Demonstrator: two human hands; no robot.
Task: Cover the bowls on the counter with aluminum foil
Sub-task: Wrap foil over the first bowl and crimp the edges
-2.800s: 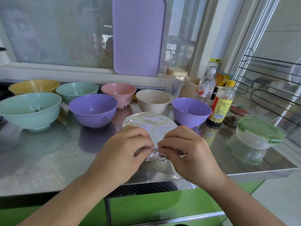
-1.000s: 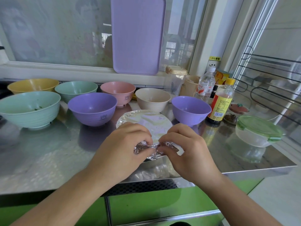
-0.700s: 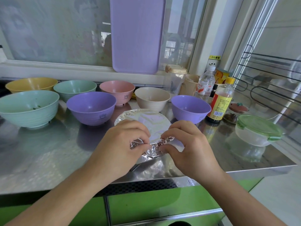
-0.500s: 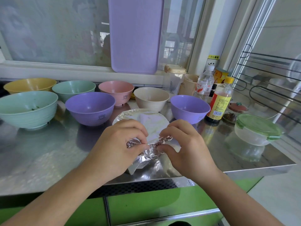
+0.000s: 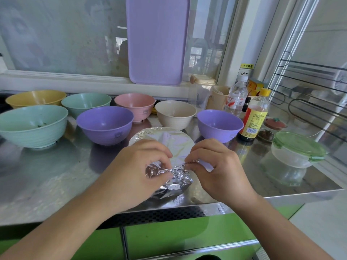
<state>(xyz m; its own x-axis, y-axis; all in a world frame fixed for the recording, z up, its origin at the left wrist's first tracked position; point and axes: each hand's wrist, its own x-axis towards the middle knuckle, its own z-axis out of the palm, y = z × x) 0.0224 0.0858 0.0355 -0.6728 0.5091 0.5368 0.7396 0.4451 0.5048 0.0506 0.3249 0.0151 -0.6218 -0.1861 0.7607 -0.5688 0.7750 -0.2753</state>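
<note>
Lifted a little since the earlier views, the near edge of the foil [image 5: 170, 170] now stands up off the bowl's side as a crinkled flap, where before it lay tucked down against the rim. Both hands have risen with it. The left hand [image 5: 139, 166] pinches the left end of the flap between thumb and curled fingers; the right hand [image 5: 216, 164] pinches the right end the same way. Neither hand is spread wide; both hold foil.

The covered bowl [image 5: 163, 136] sits near the front edge of the steel counter [image 5: 47, 177], its top a smooth silver disc. The bowl itself is hidden under the wrap.

Behind it stand seven bare bowls: a yellow bowl [image 5: 35, 98], a large green bowl [image 5: 32, 124], a smaller green bowl [image 5: 86, 103], a purple bowl [image 5: 105, 123], a pink bowl [image 5: 135, 104], a cream bowl [image 5: 175, 113] and a second purple bowl [image 5: 219, 124].

The raised flap suggests the near edge is being redone or folded tighter, so this first bowl is probably not finished. With seven still uncovered, most of the job remains.
</note>
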